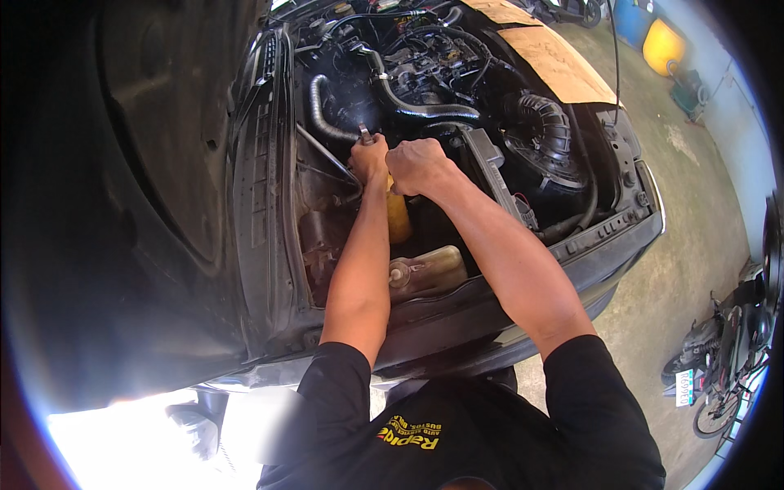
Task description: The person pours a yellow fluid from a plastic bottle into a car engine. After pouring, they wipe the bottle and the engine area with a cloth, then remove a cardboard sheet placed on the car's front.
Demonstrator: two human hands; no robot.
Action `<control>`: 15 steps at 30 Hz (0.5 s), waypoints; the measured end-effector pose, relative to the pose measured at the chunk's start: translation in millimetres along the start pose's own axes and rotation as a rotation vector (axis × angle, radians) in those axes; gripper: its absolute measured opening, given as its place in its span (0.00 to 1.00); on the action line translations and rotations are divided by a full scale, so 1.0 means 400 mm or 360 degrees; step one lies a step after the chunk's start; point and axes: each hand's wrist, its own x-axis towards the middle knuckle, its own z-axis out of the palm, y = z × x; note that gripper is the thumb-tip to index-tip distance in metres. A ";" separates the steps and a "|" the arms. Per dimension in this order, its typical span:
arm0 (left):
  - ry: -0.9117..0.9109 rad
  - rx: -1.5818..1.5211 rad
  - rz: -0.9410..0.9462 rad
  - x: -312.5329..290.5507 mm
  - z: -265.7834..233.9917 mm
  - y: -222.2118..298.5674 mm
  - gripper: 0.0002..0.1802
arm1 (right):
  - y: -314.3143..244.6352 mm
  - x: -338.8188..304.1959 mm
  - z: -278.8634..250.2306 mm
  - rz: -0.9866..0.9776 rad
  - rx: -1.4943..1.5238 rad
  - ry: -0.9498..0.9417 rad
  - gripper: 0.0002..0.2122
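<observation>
Both my hands reach forward into a car's engine bay (384, 90). My left hand (370, 159) is closed around a tool with a short metal tip (365, 133). Pale haze hangs just beyond that tip, near a curved black hose (319, 110). Close beside it on the right, my right hand (419, 166) makes a fist; what its fingers grip is hidden. Below this fist is a yellow cylindrical container (398, 219), its upper part partly covered by my hands. I cannot tell whether it joins the tool.
A raised black hood (163, 147) fills the left side. Nearer me sits a yellowed plastic reservoir (437, 271), and a ribbed intake hose (543, 126) lies right. Cardboard (555, 64) covers the far fender. Beyond stand a yellow drum (663, 45) and a motorcycle (714, 343).
</observation>
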 end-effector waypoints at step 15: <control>-0.0058 -0.0227 0.0152 0.019 0.019 -0.036 0.26 | 0.000 0.000 0.002 -0.0007 0.0004 0.0007 0.21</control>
